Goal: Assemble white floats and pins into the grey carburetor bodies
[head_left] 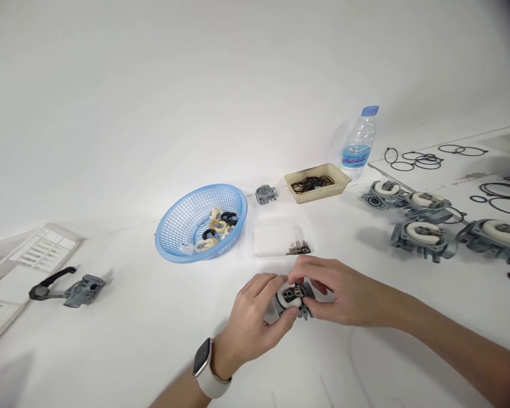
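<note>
A small grey metal carburetor body [292, 297] with a white float on top rests low over the white table. My left hand [255, 320] wraps round its left side, a white-strapped watch on that wrist. From the right, my right hand [335, 289] pinches at the top of the part with its fingertips. Whether those fingers hold a small pin is hidden.
Behind the hands lie a clear tray with small pins [298, 247], a blue basket of floats [202, 222], a lone carburetor body [266, 194] and a beige tray of black rings [318, 182]. A water bottle [359, 144], several assembled carburetors [425, 235] and loose O-rings [420, 160] sit right. A tool [68, 288] lies left.
</note>
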